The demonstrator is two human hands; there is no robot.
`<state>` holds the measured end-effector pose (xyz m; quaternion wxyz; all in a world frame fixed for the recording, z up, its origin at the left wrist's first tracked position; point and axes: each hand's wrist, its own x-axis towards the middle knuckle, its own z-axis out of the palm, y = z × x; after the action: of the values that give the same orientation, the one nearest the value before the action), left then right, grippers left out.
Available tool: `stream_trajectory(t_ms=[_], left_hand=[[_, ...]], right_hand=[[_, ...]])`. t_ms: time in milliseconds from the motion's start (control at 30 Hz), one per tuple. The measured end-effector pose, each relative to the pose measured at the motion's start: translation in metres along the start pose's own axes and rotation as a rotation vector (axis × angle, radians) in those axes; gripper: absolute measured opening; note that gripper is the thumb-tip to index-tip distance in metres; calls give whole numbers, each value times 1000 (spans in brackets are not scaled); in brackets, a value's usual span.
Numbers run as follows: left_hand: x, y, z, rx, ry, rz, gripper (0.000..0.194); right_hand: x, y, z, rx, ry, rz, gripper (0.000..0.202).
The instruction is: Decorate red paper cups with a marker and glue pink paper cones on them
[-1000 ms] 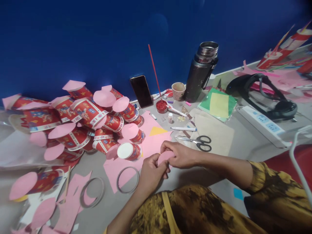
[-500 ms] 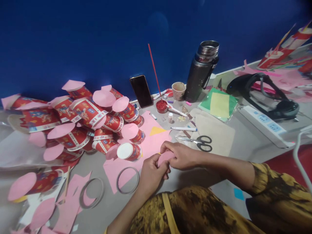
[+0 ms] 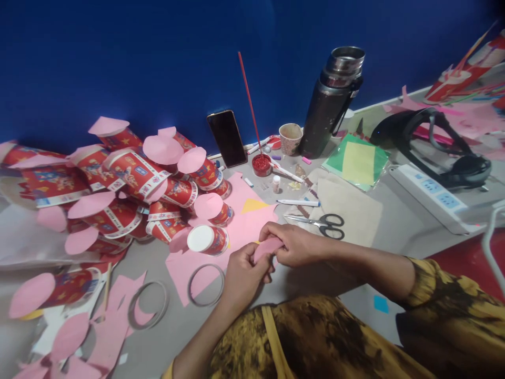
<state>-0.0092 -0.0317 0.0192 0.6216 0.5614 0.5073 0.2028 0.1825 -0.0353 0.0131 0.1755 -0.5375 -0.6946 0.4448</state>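
Observation:
A small pink paper piece [image 3: 268, 248] with a rounded edge is pinched between my two hands, above the table's near side. My left hand [image 3: 248, 269] is closed on its left end, thumb on top. On its right end, the fingers of my right hand [image 3: 292, 244] are curled closed, hiding part of it. Just beyond my hands lies a large pink paper sheet [image 3: 236, 221] with a yellow scrap [image 3: 254, 206] on it. A small red paper cup [image 3: 219, 240] with a white end lies on that sheet. Black-handled scissors [image 3: 330, 226] rest beyond my right hand.
Red paper cups [image 3: 136, 171] with pink paper discs are heaped at the left. Two tape rolls [image 3: 148, 305] lie nearer me. A phone [image 3: 226, 138], a red jar [image 3: 262, 166] holding a stick, a flask [image 3: 331, 105], a power strip [image 3: 430, 197] and a black headset [image 3: 434, 150] stand farther back.
The camera view has shifted slightly, so the table items appear a little higher. Both hands keep hold of the pink paper piece, which looks tilted a little flatter.

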Motion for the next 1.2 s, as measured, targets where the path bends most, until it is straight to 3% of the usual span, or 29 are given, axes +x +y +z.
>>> stream_trajectory(t_ms=[267, 400, 500, 733, 900, 1067, 1200], left_hand=[[0, -3, 0, -14, -6, -14, 21], [1, -1, -5, -22, 45, -14, 24], [3, 0, -8, -40, 75, -9, 28], [3, 3, -9, -115, 63, -3, 36], [2, 1, -13, -298, -70, -43, 63], [5, -6, -15, -380, -48, -110, 45], [7, -8, -15, -366, 0, -114, 42]], right_hand=[[1, 4, 6, 24, 25, -33, 50], [-3, 9, 3, 141, 123, -66, 55], [-5, 12, -2, 243, 216, -79, 43], [4, 23, 1, 105, 419, -398, 16], [6, 29, 3, 17, 514, -484, 26], [5, 30, 2, -23, 547, -521, 28], [5, 29, 5, -18, 549, -573, 29]])
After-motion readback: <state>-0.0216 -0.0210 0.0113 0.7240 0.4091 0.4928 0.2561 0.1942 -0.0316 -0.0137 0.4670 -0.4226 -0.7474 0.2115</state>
